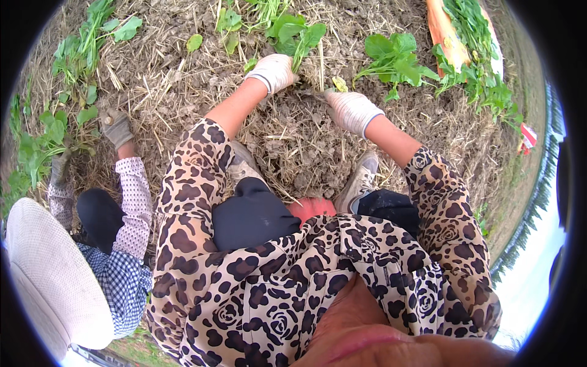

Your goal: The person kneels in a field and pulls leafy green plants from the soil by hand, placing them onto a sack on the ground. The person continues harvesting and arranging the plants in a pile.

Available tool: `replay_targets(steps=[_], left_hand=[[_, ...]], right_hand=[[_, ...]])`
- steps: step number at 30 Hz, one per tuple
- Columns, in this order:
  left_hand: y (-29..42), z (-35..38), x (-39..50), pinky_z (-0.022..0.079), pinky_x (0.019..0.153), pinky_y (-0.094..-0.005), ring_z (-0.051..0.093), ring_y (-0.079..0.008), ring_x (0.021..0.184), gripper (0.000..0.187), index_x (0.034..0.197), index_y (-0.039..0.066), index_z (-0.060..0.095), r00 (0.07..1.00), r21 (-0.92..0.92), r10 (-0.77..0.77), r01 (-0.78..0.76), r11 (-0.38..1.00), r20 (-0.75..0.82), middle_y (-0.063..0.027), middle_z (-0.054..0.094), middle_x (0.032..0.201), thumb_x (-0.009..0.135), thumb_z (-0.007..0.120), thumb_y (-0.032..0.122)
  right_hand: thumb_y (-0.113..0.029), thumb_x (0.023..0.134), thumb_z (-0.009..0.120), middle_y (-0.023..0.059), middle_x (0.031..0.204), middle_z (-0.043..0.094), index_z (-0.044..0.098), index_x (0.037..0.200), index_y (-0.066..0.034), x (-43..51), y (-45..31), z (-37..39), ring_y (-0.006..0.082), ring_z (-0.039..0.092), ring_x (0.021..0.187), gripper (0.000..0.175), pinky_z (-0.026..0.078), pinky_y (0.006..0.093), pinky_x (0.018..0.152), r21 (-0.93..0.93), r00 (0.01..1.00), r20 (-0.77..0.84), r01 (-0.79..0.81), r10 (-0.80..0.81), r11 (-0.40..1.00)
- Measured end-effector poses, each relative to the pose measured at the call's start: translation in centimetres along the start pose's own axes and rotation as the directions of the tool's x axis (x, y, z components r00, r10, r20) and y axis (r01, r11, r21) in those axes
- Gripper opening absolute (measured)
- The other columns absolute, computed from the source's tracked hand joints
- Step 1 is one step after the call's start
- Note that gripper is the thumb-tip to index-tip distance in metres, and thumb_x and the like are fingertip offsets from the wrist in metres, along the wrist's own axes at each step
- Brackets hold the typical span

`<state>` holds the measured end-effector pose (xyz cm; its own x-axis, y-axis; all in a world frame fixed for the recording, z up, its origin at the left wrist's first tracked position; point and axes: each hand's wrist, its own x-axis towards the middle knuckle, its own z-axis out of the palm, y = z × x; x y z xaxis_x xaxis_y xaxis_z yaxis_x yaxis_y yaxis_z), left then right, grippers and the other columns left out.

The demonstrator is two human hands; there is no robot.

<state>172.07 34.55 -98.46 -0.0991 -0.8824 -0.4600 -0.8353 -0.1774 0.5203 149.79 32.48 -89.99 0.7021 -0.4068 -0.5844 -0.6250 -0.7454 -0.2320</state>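
Observation:
My left hand (pixel 274 73), in a soiled white glove with a dark line at its cuff, grips the stems of a leafy green plant (pixel 300 41) low to the ground. Its fingertips are partly hidden behind the stems and straw. Across a small hollow of dark soil (pixel 312 98), my right hand (pixel 353 110) wears a matching glove and reaches its fingers to the ground. A small yellowed leaf (pixel 340 84) lies just beyond those fingers. Whether the right fingers pinch anything is not clear. Another leafy plant (pixel 394 59) lies to the right.
Straw-covered soil (pixel 293 147) spreads between my shoes. Bundled greens (pixel 472 32) rest on an orange and white sheet (pixel 447 36) at upper right. Left of me, a co-worker in a pale hat (pixel 59 270) has gloved hands (pixel 118 128) near more plants (pixel 46 142). A red object (pixel 312 208) sits beneath me.

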Motion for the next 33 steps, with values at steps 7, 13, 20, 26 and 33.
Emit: replay_targets(steps=[7,13,20,26,33], left_hand=[[-0.8,0.1,0.6,0.052,0.090,-0.0415,0.068,-0.0349,0.097,0.050,0.110,0.005,0.070,0.999,-0.114,-0.050,0.051,0.992,0.010,-0.0214,0.071,0.102,0.080,0.073,0.045],[-0.5,0.1,0.0,0.051,0.093,-0.0390,0.067,-0.0334,0.103,0.058,0.117,0.007,0.068,0.997,-0.196,-0.070,0.063,0.979,-0.031,-0.0199,0.071,0.108,0.074,0.078,0.044],[-0.6,2.1,-1.5,0.051,0.095,-0.0406,0.063,-0.0335,0.111,0.069,0.125,0.006,0.060,0.979,-0.001,0.138,-0.140,0.990,-0.147,-0.0180,0.067,0.117,0.067,0.084,0.034],[-0.9,3.3,0.4,0.052,0.088,-0.0450,0.065,-0.0365,0.104,0.056,0.120,0.008,0.059,0.996,0.057,0.083,-0.081,0.995,-0.031,-0.0180,0.068,0.110,0.073,0.080,0.030],[-0.6,3.0,0.2,0.053,0.088,-0.0441,0.066,-0.0368,0.101,0.041,0.111,0.007,0.066,0.988,0.034,0.070,-0.066,0.997,-0.136,-0.0191,0.068,0.108,0.076,0.077,0.026]], right_hand=[[-0.030,0.094,0.058,0.0197,0.082,0.067,0.057,0.105,-0.0055,-4.3,0.6,-0.2,0.0400,0.067,0.082,0.027,0.053,0.0495,0.074,-0.083,0.991,-0.018,0.128,-0.130,0.988],[-0.032,0.096,0.057,0.0203,0.087,0.067,0.060,0.107,-0.0081,0.7,1.8,3.4,0.0402,0.065,0.082,0.026,0.052,0.0463,0.073,0.106,0.997,-0.001,-0.072,0.072,0.992],[-0.037,0.095,0.056,0.0230,0.092,0.068,0.063,0.111,-0.0064,-1.2,2.3,4.7,0.0408,0.066,0.090,0.035,0.051,0.0477,0.084,0.328,0.976,0.056,-0.219,0.212,0.919],[-0.037,0.094,0.055,0.0235,0.094,0.069,0.062,0.118,-0.0039,0.6,1.8,5.5,0.0383,0.067,0.092,0.042,0.052,0.0454,0.086,0.365,0.958,0.118,-0.286,0.261,0.886],[-0.037,0.091,0.057,0.0226,0.096,0.070,0.066,0.110,-0.0033,-0.7,0.4,-2.8,0.0384,0.068,0.093,0.039,0.052,0.0458,0.085,0.036,0.952,0.273,-0.153,0.138,0.988]])
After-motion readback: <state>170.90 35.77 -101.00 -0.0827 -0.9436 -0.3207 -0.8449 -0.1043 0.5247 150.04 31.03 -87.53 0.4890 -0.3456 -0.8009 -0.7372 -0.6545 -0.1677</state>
